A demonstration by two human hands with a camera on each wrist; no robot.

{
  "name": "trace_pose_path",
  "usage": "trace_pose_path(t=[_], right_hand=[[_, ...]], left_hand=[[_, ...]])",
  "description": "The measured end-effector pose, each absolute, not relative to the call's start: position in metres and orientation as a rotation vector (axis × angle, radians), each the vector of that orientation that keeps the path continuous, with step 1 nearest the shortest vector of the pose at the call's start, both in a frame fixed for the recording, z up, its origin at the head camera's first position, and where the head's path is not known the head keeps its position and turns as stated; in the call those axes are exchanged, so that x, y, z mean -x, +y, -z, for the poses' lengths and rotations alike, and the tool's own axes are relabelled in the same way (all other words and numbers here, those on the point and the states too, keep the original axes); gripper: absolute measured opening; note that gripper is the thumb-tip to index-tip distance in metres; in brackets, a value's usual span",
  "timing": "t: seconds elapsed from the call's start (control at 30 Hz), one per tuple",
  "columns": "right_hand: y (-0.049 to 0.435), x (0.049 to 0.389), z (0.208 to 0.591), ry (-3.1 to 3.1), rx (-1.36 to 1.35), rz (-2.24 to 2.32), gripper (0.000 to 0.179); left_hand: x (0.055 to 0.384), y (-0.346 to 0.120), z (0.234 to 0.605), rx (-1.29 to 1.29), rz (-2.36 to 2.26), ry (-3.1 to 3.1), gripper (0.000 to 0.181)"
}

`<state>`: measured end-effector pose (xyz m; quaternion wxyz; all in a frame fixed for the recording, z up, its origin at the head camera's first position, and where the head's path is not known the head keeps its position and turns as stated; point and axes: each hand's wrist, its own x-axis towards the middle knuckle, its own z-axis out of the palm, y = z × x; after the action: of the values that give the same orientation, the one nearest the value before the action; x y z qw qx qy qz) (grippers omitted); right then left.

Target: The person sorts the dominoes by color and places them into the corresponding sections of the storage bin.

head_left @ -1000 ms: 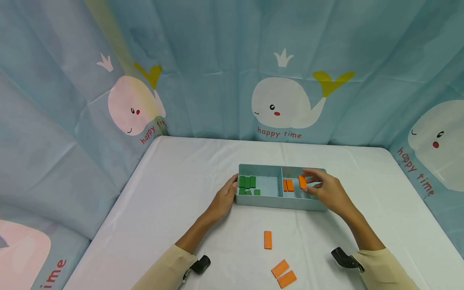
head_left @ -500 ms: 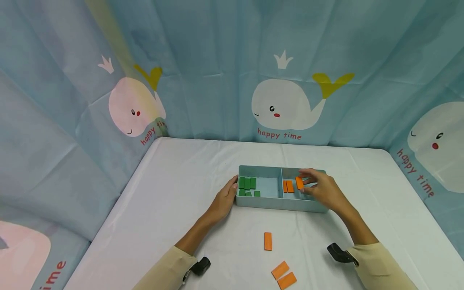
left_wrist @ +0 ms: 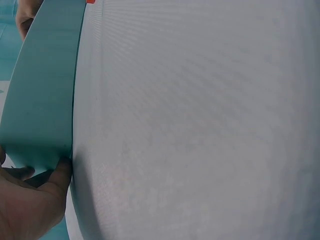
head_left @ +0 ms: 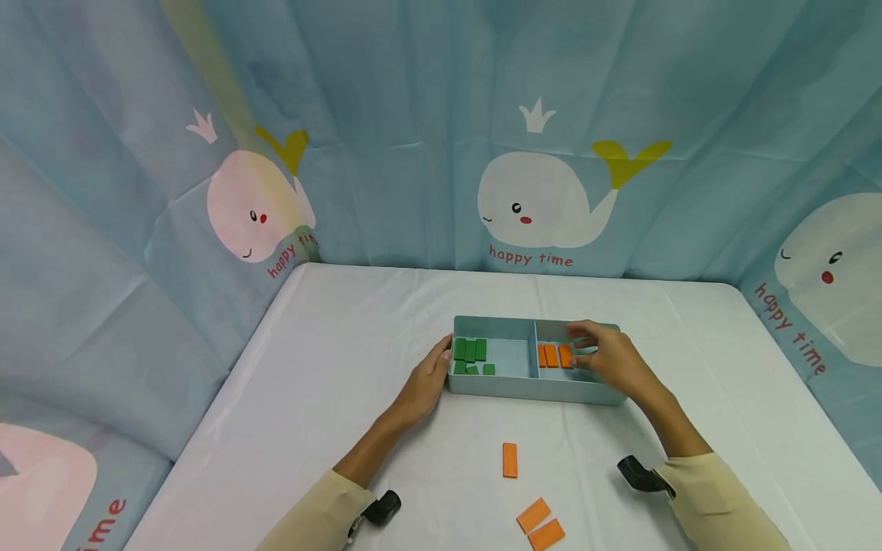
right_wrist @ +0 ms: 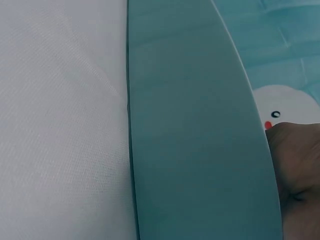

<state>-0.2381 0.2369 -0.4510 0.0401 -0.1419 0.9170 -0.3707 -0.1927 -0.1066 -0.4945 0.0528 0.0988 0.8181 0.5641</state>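
A pale blue-green divided box point(head_left: 524, 388) lies on the white table. At its left end, my left hand point(head_left: 422, 386) holds the end wall; the left wrist view shows the thumb point(left_wrist: 61, 172) at the lower corner. Over the right compartment is my right hand point(head_left: 613, 360), fingers bent and a little apart. An orange tile point(head_left: 566, 357) lies flat just by its thumb and fingertips, in line with two other orange tiles point(head_left: 547, 356). In the right wrist view, the box's outer wall point(right_wrist: 200, 130) hides the fingertips.
Several green pieces point(head_left: 471, 350) lie in the box's left compartment, beyond the divider point(head_left: 537, 348). Nearer on the white tablecloth point(head_left: 331, 367) lie one orange tile point(head_left: 510, 460) and a pair of orange tiles point(head_left: 540, 524). A whale-print curtain point(head_left: 400, 207) stands behind the table.
My right hand has moved left and lowered the orange tile from a tilt to flat beside the other two, and its fingers have loosened. The left hand stays at the box's end.
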Motion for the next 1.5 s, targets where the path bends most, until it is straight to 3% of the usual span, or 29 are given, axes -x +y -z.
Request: trace_pose_path(t=[0.7, 1.5], right_hand=[[0.243, 0.215, 0.449, 2.941, 0.549, 1.205, 0.06], [0.239, 0.177, 0.454, 2.808, 0.703, 1.625, 0.055]], left_hand=[[0.195, -0.104, 0.496, -0.317, -1.723, 2.471, 0.058], [0.194, -0.106, 0.496, -0.311, -1.73, 2.467, 0.058]])
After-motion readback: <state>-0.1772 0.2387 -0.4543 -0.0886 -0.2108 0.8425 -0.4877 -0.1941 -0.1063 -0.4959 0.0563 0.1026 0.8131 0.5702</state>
